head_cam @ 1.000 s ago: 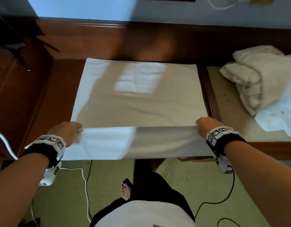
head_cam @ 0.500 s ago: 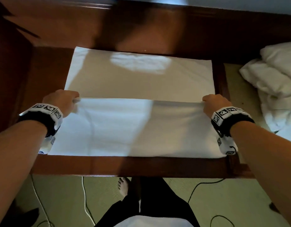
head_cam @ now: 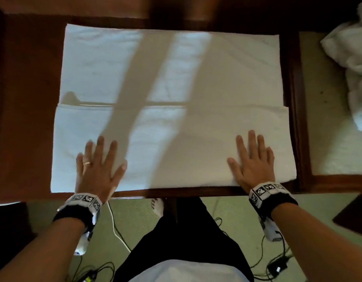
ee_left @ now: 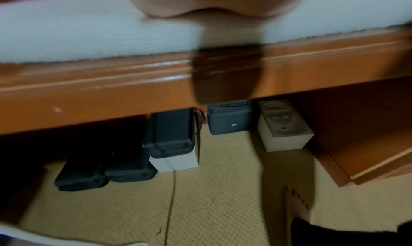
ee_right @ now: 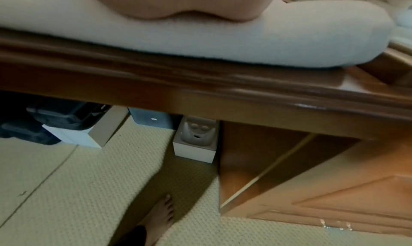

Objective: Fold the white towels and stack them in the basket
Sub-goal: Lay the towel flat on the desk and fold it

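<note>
Your left hand and right hand lay flat, fingers spread, pressing the near flap of the towel on the table. That flap reached only about halfway up, so you had one partial fold done. More folds remained. The heap at far right waited unfolded; no basket showed.

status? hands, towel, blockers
Both hands, left and right, flat on white towel, fingers straight. Near flap folded up, far part uncovered. Unfolded towel pile off right; nothing obstructing.
</note>
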Tool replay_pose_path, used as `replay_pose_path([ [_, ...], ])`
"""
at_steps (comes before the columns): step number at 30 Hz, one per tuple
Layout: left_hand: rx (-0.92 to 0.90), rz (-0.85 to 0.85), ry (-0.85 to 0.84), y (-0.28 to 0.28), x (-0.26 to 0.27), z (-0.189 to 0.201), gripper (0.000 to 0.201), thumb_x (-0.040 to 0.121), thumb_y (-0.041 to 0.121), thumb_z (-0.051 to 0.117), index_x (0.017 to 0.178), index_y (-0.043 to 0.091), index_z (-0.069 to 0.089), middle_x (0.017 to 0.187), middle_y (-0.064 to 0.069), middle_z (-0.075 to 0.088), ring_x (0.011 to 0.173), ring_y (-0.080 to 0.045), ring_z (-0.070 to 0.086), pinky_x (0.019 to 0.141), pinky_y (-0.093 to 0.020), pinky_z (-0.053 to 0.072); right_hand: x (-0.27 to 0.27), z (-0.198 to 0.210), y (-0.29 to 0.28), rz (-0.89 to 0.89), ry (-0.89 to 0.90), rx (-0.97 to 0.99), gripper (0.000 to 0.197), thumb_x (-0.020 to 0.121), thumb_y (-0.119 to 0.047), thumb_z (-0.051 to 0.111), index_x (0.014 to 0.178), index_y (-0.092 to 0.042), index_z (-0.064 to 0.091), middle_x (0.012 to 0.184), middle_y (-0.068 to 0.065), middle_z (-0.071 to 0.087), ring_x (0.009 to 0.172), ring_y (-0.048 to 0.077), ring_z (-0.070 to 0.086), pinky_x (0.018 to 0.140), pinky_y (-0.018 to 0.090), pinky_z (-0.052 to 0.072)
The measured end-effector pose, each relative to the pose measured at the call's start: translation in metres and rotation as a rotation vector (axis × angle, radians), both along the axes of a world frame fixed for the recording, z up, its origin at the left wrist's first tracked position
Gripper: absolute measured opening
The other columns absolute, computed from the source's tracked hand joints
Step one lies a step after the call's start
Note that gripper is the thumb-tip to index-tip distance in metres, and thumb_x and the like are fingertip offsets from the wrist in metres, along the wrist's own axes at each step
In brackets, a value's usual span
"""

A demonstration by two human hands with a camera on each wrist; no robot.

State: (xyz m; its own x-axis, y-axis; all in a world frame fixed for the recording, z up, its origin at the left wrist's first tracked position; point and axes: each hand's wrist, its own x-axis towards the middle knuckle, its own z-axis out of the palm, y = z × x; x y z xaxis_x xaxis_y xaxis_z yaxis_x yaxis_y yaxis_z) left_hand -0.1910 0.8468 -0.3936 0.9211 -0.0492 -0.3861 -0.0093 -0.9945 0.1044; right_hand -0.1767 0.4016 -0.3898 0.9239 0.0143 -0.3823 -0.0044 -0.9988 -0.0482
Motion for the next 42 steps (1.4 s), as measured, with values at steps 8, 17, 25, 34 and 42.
replay_pose_path([
  [8, 0.004, -0.112, -0.003, -0.022, -0.001, 0.009, 0.085, 0.089, 0.071, 0.029, 0.157, 0.020, 0.028, 0.164, -0.019, 0.020, 0.145, -0.049, 0.024, 0.111, -0.069, 0.026, -0.002, 0.013, 0.053, 0.005, -0.158, 0.101, 0.075, 0.091, -0.063, 0.032, 0.155, -0.024, 0.027, 0.165, 0.012, 0.005, 0.151, 0.034, 0.010, 0.114, 0.054, 0.023],
  [17, 0.047, -0.149, -0.030, -0.053, 0.003, -0.009, 0.084, 0.089, 0.080, 0.012, 0.160, 0.038, -0.003, 0.169, -0.006, -0.009, 0.153, -0.040, -0.007, 0.118, -0.064, 0.001, 0.007, -0.012, 0.092, 0.297, -0.078, 0.048, 0.067, 0.095, -0.067, 0.022, 0.156, -0.041, 0.010, 0.166, 0.001, -0.002, 0.153, 0.027, -0.001, 0.118, 0.052, 0.011],
  [25, 0.011, -0.134, -0.016, -0.057, 0.010, -0.001, 0.085, 0.085, 0.076, 0.030, 0.158, 0.034, 0.019, 0.166, -0.011, 0.013, 0.151, -0.043, 0.010, 0.115, -0.067, 0.014, 0.050, 0.012, -0.037, -0.200, 0.007, -0.043, 0.066, 0.099, -0.061, 0.015, 0.157, -0.035, 0.000, 0.165, 0.003, -0.016, 0.151, 0.023, -0.013, 0.120, 0.057, 0.004],
  [34, 0.065, -0.235, 0.020, -0.006, 0.048, 0.007, 0.073, 0.092, 0.075, 0.006, 0.157, 0.044, -0.007, 0.169, 0.002, -0.011, 0.154, -0.035, 0.004, 0.116, -0.064, 0.019, 0.035, 0.017, 0.054, 0.142, 0.119, 0.068, 0.076, 0.093, -0.070, 0.030, 0.155, -0.041, -0.003, 0.163, 0.001, -0.022, 0.149, 0.035, -0.018, 0.119, 0.056, 0.001],
  [42, 0.096, -0.105, 0.116, 0.005, 0.056, 0.033, 0.091, 0.084, 0.080, 0.014, 0.160, 0.033, -0.005, 0.169, -0.003, -0.009, 0.154, -0.033, 0.005, 0.123, -0.053, 0.014, 0.043, 0.034, 0.057, 0.153, 0.277, -0.007, 0.084, 0.090, -0.072, 0.036, 0.153, -0.044, -0.011, 0.160, -0.002, -0.029, 0.149, 0.034, -0.018, 0.118, 0.062, 0.010],
])
